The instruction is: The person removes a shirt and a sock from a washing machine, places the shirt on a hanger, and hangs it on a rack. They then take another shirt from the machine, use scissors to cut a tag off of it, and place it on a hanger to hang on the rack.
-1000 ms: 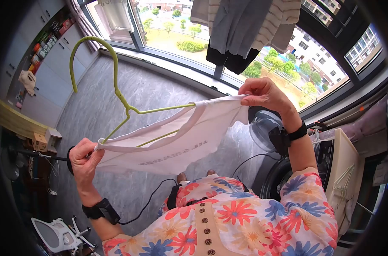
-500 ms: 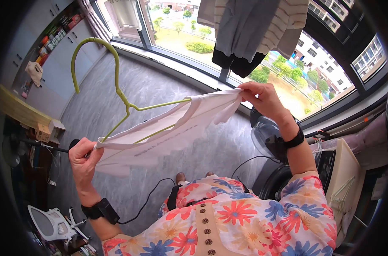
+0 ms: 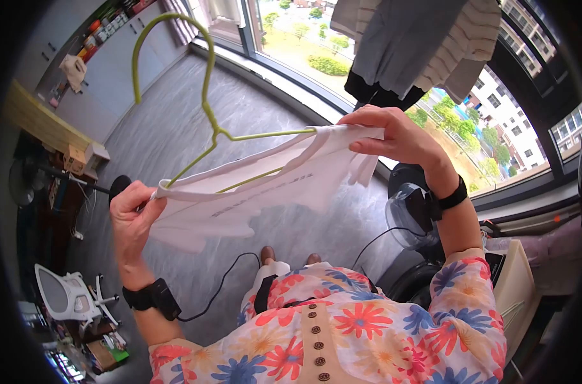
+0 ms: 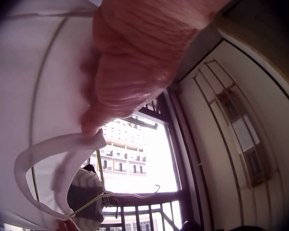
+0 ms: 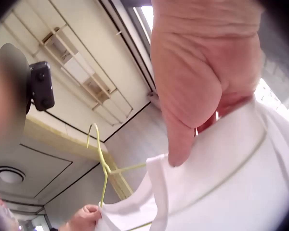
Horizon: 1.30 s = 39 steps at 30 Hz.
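Observation:
A white shirt (image 3: 284, 185) with faint grey lettering is stretched between both hands in the head view. Inside its neck sits a yellow-green hanger (image 3: 207, 83), its hook rising free above the collar. My left hand (image 3: 132, 214) pinches the neckline at the left between thumb and fingers. Toward the window, my right hand (image 3: 400, 136) grips the shirt at the other shoulder, thumb below and fingers over the cloth. In the right wrist view, a hanger arm shows through the white fabric under that hand. The lower part of the shirt hangs loose.
Several garments (image 3: 406, 51) hang before the window. At the right, a front-loading washing machine has its round door (image 3: 406, 214) swung out. A white office chair (image 3: 64, 291) stands at lower left, and a black cable (image 3: 222, 288) runs from the left wrist.
The head view has turned, so the room and shirt sit differently in it. My right hand has shifted from pinching the shirt's corner to gripping more of the shoulder cloth. The left hand keeps its pinch.

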Tool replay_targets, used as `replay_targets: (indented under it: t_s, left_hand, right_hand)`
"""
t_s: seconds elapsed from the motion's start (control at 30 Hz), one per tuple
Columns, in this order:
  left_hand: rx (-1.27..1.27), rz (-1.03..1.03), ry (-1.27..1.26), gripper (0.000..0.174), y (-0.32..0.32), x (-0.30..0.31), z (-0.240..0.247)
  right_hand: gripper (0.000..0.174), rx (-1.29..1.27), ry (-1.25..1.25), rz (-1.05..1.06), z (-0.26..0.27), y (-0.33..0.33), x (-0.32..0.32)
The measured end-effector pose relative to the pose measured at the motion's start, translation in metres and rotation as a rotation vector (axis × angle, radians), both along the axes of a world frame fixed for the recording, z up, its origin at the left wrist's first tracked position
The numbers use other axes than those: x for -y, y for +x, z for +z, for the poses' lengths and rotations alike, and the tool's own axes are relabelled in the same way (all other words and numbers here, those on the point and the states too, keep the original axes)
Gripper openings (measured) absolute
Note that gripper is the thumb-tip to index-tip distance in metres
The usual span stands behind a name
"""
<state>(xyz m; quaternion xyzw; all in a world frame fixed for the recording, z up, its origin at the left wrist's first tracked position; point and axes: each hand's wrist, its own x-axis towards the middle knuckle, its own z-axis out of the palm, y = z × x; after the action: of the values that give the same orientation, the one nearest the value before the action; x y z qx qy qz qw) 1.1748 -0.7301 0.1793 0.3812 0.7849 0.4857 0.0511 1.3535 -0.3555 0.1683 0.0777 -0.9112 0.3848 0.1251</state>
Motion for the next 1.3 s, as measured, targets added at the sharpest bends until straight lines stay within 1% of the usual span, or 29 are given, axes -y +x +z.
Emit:
replay_targets:
  t_s: [0.03, 0.1, 0.13, 0.17, 0.27, 0.3, 0.37, 0.4, 0.57, 0.67, 0.7, 0.77, 0.87, 0.9, 0.97, 1.0, 1.03, 1.1, 1.13, 1.17, 1.23, 1.27, 1.3]
  left_hand:
    - [0.001, 0.018, -0.005, 0.008, -0.002, -0.001, 0.000]
    - [0.012, 0.006, 0.016, 0.008, -0.008, -0.001, 0.001]
    - [0.027, 0.010, 0.020, 0.007, -0.014, 0.001, 0.001]
    - [0.028, 0.033, 0.026, 0.007, -0.021, 0.003, 0.000]
    - [0.020, 0.000, 0.029, 0.008, -0.050, 0.008, -0.004]
    - [0.023, 0.013, 0.037, 0.008, -0.060, 0.009, -0.005]
    - [-0.007, -0.026, 0.078, 0.008, -0.082, 0.008, -0.004]
    - [-0.009, -0.031, 0.107, 0.008, -0.096, 0.009, -0.005]
    - [0.037, -0.057, 0.116, 0.010, -0.163, 0.027, -0.002]
    - [0.121, -0.058, 0.132, 0.011, -0.213, 0.046, -0.008]
    - [0.175, -0.045, 0.160, 0.011, -0.222, 0.050, -0.011]
    - [0.205, -0.045, 0.153, 0.011, -0.247, 0.060, -0.012]
    - [0.187, -0.030, 0.279, 0.010, -0.282, 0.067, -0.015]
    - [0.190, -0.024, 0.281, 0.010, -0.292, 0.068, -0.015]
    - [0.146, 0.006, 0.399, 0.009, -0.310, 0.069, -0.013]
    - [0.149, 0.014, 0.402, 0.009, -0.319, 0.070, -0.012]
    - [0.163, 0.018, 0.423, 0.012, -0.328, 0.071, -0.011]
    - [0.191, 0.035, 0.462, 0.021, -0.343, 0.072, -0.011]
    - [0.218, 0.055, 0.491, 0.026, -0.352, 0.071, -0.015]
    - [0.218, 0.071, 0.489, 0.026, -0.363, 0.074, -0.024]
    - [0.289, 0.243, 0.354, 0.023, -0.390, 0.083, -0.055]
    - [0.245, 0.347, 0.303, 0.019, -0.398, 0.085, -0.072]
    - [0.241, 0.363, 0.305, 0.019, -0.406, 0.086, -0.089]
  right_hand:
    - [0.027, 0.001, -0.005, 0.018, 0.001, -0.005, 0.003]
    - [0.019, 0.065, 0.001, -0.105, 0.004, -0.020, 0.010]
    - [0.013, -0.018, 0.070, -0.060, 0.002, -0.029, 0.008]
    - [0.013, -0.018, 0.076, -0.037, 0.004, -0.036, 0.008]
    - [0.011, -0.101, 0.156, -0.060, 0.013, -0.058, 0.023]
    - [0.011, -0.098, 0.163, -0.046, 0.017, -0.068, 0.028]
    - [0.010, -0.087, 0.194, -0.088, 0.025, -0.087, 0.036]
    - [0.009, -0.076, 0.159, -0.106, 0.028, -0.097, 0.040]
    - [0.009, -0.124, 0.180, -0.167, 0.039, -0.148, 0.058]
    - [0.008, -0.173, 0.049, -0.195, 0.041, -0.181, 0.061]
    - [0.008, -0.165, 0.048, -0.197, 0.042, -0.186, 0.062]
    - [0.009, -0.164, 0.005, -0.188, 0.046, -0.207, 0.068]
    - [0.010, -0.150, 0.036, -0.201, 0.049, -0.238, 0.069]
    - [0.011, -0.165, 0.054, -0.219, 0.051, -0.247, 0.068]
    - [0.011, -0.158, 0.044, -0.226, 0.055, -0.265, 0.065]
    - [0.010, -0.183, 0.096, -0.231, 0.057, -0.276, 0.063]
    - [0.010, -0.206, 0.147, -0.234, 0.058, -0.287, 0.063]
    - [0.012, -0.213, -0.031, -0.252, 0.061, -0.308, 0.058]
    - [0.013, -0.225, -0.056, -0.287, 0.063, -0.320, 0.050]
    - [0.013, -0.238, -0.083, -0.320, 0.064, -0.331, 0.041]
    - [0.015, -0.260, -0.209, -0.320, 0.078, -0.353, 0.025]
    - [0.018, -0.283, -0.254, -0.347, 0.086, -0.367, 0.017]
    - [0.023, -0.296, -0.153, -0.404, 0.098, -0.380, 0.002]
